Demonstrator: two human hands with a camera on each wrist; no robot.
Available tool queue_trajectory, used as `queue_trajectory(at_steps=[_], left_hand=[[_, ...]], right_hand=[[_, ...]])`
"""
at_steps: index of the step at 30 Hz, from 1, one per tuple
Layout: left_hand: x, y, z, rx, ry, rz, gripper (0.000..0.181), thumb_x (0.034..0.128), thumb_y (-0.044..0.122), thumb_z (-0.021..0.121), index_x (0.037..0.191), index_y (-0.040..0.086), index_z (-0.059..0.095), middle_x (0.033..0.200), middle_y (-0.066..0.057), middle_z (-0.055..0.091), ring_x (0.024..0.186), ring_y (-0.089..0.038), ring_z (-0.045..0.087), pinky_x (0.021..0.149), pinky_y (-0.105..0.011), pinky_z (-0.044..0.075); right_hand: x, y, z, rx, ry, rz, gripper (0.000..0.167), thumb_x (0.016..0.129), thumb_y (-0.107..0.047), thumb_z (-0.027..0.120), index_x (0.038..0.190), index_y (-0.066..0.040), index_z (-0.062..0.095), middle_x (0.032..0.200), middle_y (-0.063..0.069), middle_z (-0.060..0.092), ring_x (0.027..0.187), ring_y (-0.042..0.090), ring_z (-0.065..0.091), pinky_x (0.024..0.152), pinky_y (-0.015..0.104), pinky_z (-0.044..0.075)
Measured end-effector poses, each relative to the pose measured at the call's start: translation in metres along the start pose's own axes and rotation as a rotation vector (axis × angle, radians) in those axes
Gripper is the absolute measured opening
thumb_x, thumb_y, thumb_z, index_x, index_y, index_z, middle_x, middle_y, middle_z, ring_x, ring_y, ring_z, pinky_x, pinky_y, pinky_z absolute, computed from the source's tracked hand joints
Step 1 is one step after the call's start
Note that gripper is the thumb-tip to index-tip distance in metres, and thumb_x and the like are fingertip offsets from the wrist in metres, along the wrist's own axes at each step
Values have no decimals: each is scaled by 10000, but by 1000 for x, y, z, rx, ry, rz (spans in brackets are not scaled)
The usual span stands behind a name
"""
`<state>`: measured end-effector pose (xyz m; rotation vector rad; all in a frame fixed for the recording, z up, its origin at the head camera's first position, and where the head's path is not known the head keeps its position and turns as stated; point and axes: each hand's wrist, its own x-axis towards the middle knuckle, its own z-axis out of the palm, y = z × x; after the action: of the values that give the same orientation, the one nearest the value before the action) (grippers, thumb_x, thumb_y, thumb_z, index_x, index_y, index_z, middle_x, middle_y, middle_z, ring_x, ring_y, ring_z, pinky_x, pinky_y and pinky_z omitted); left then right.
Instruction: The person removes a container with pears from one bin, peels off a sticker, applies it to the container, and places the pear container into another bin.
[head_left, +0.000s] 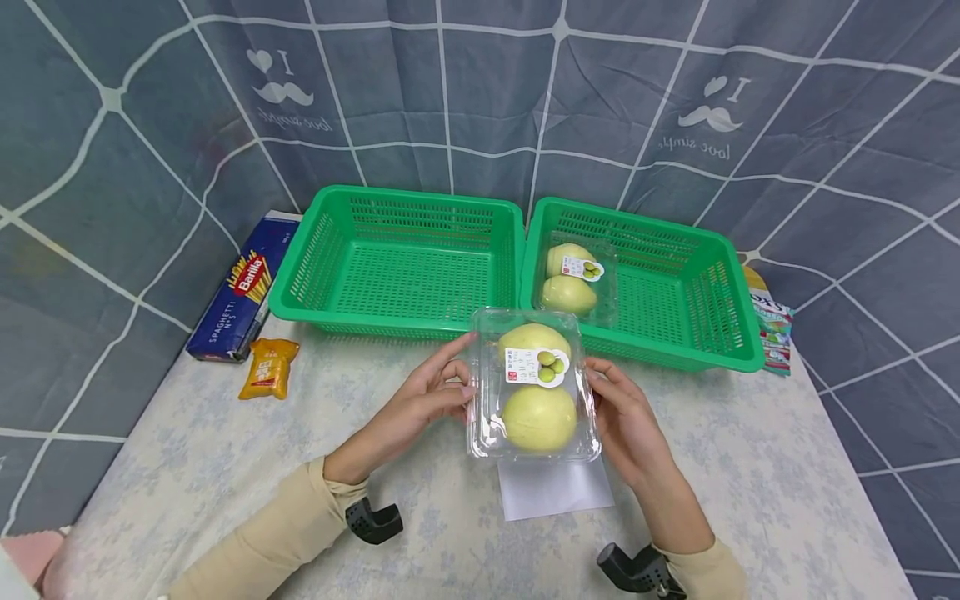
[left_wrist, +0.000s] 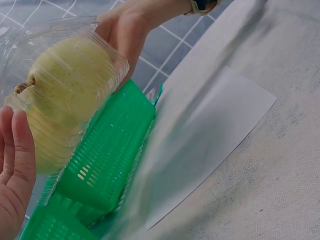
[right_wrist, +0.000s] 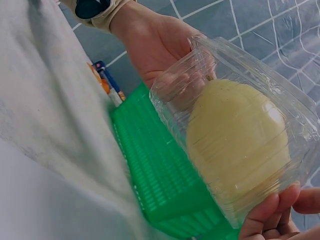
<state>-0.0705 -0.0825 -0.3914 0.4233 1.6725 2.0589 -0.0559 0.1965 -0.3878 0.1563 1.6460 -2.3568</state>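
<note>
Two large pale yellow-green fruits [head_left: 538, 418] sit in a clear plastic box [head_left: 486, 429] with a white label [head_left: 534, 367] picturing green fruit. My left hand [head_left: 416, 412] grips the box's left edge, thumb on top. At the right edge, my right hand [head_left: 633, 433] holds it with the fingers against its side and partly hidden. The box is held above the table, just in front of the green baskets. In the left wrist view a brown stem shows on one fruit [left_wrist: 70, 75].
A left green basket [head_left: 420, 287] and a right green basket [head_left: 660, 304] stand side by side at the back. A similar fruit box [head_left: 607, 287] lies in the right one. A spaghetti box [head_left: 243, 287], orange packet [head_left: 270, 368], colourful packet [head_left: 774, 333] and white paper [head_left: 555, 490] are around.
</note>
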Motion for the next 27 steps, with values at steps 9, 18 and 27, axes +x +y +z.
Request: queue_trajectory(at_steps=[9,18,27], left_hand=[[1,3,3,-7,-30,-1,745,990,29,485,1628,114,111,1005,39,515,852,-66,636,802,-276,575],[2,1,4,-7,-71,32,780,962,15,479,1630,111,88,1029,-2,518,834,-74,657,795,-299,588],[4,0,8,-20,-85,41,807,939,-17,481,1630,106,83,1024,-2,512,824,-64,657,775,-291,589]], right_hand=[[1,-2,-5,1,-30,7,128,1085,-222,442,1099,-179,563,954,-104,561,771,9,527,660,129,468],[0,-3,-9,43,-52,-1,141,1086,-220,443,1129,-158,562,913,-102,579,749,-3,535,637,118,471],[-2,-3,-12,61,-70,-5,142,1087,-221,440,1130,-148,554,871,-96,581,711,9,531,604,130,463]])
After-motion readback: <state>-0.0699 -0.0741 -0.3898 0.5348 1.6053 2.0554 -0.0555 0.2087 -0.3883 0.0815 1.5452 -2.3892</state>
